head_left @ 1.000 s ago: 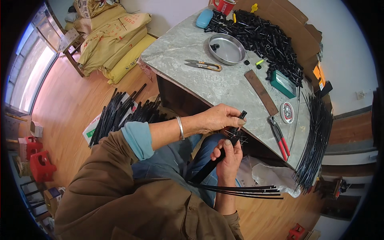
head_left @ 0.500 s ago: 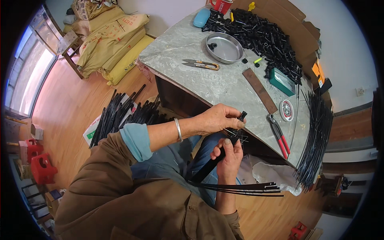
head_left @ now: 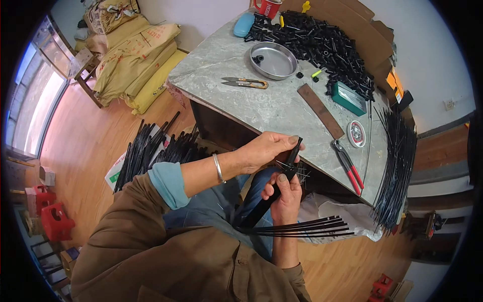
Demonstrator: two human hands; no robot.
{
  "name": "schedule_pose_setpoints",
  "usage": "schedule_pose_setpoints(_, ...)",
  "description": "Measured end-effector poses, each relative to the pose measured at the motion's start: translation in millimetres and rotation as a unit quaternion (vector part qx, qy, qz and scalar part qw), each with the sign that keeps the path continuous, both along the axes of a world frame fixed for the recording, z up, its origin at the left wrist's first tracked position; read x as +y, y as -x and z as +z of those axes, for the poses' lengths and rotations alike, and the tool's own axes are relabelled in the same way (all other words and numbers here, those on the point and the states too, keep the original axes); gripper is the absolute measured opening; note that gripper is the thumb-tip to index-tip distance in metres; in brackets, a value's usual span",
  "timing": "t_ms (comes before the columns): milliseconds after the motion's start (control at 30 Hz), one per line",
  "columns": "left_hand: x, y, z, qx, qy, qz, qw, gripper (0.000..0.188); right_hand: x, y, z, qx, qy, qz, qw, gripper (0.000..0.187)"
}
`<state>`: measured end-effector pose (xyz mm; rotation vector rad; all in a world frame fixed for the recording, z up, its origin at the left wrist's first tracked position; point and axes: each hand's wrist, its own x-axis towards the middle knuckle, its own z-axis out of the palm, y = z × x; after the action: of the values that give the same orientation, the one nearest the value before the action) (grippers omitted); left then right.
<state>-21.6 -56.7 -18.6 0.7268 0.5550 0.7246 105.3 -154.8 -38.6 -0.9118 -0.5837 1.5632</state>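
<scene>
My left hand (head_left: 264, 151), a silver bangle on its wrist, pinches a slim black tube-like piece (head_left: 296, 150) between thumb and fingers. Just below it, my right hand (head_left: 287, 197) is closed around the upper part of a thick black shaft (head_left: 257, 213), thumb pressed on top. Thin wire ends (head_left: 303, 174) stick out sideways where the two meet. Whether the slim piece is seated in the shaft I cannot tell. The shaft slants down over my lap. Several flat black strips (head_left: 307, 228) fan out to the right, passing across my right forearm.
On the grey table (head_left: 211, 65) lie thread snips (head_left: 245, 83), a round metal tray (head_left: 274, 59), a black fittings pile (head_left: 322, 48), a brown bar (head_left: 320, 110), a green box (head_left: 349, 99) and red-handled pliers (head_left: 348, 168). Black wires (head_left: 395, 171) hang off the right edge. Black rods (head_left: 143, 151) stand left.
My left hand has shifted its hold, and the slim black piece now shows longer, upright above the right hand. The right hand keeps its grip. The whole view has shifted slightly.
</scene>
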Motion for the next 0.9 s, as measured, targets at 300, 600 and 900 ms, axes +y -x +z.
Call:
schedule_pose_setpoints(300,-21,15,13,0.158,-0.113,-0.052,0.98,0.038,-1,-5,0,-0.11,-0.042,0.004,0.993,0.022)
schedule_pose_setpoints(600,-42,4,2,0.111,-0.159,0.028,0.981,0.038,5,-48,1,-0.244,-0.028,0.137,0.96,0.025)
schedule_pose_setpoints(900,-41,2,1,0.111,-0.152,-0.004,0.982,0.029,17,-66,-38,-0.075,-0.009,0.217,0.973,0.047)
